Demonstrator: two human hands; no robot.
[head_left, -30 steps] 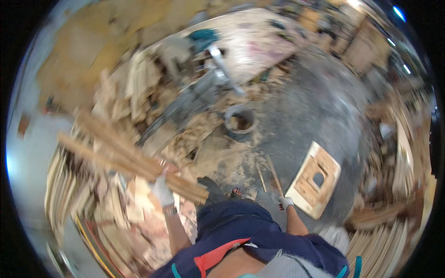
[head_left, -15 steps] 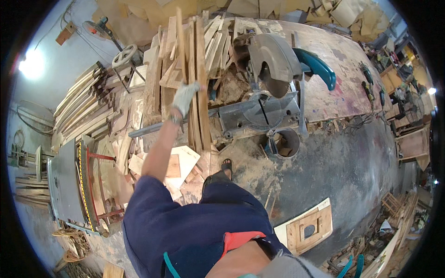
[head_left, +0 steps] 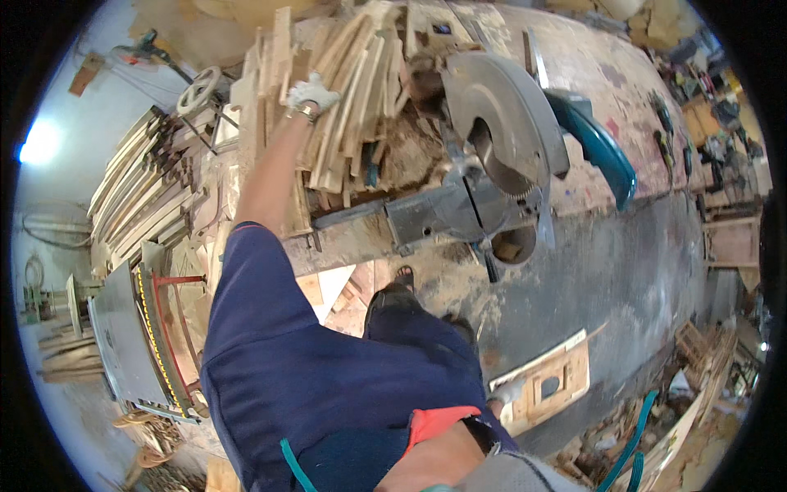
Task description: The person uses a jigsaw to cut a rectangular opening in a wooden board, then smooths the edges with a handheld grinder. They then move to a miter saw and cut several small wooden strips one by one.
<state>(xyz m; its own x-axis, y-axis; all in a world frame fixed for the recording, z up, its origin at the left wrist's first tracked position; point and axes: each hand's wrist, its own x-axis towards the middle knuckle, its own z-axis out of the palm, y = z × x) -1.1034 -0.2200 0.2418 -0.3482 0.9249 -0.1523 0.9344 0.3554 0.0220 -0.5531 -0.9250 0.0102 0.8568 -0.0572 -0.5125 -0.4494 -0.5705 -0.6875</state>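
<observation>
My left hand point(head_left: 311, 97), in a pale glove, is on a heap of long, pale wooden strips point(head_left: 361, 115) at the back of the workbench, its fingers apart over the wood. To its right stands a mitre saw point(head_left: 500, 107) with a teal handle point(head_left: 607, 156) and a grey metal base point(head_left: 410, 225). My right hand point(head_left: 506, 394), also gloved, hangs low beside my shorts, mostly hidden and blurred, in front of a board with a hole point(head_left: 566, 369); what it holds, if anything, is unclear.
A bucket point(head_left: 516, 246) stands under the saw's front. Stacked boards point(head_left: 135, 176) and a grey machine table with red frame point(head_left: 119, 336) are at left. Power tools point(head_left: 664, 139) lie on the bench's right. Scrap wood point(head_left: 689, 394) piles at lower right, beside the dark floor point(head_left: 615, 271).
The view has turned toward the bench and saw. My left hand, which carried long strips a second ago, has moved forward onto the heap, where the strips now rest.
</observation>
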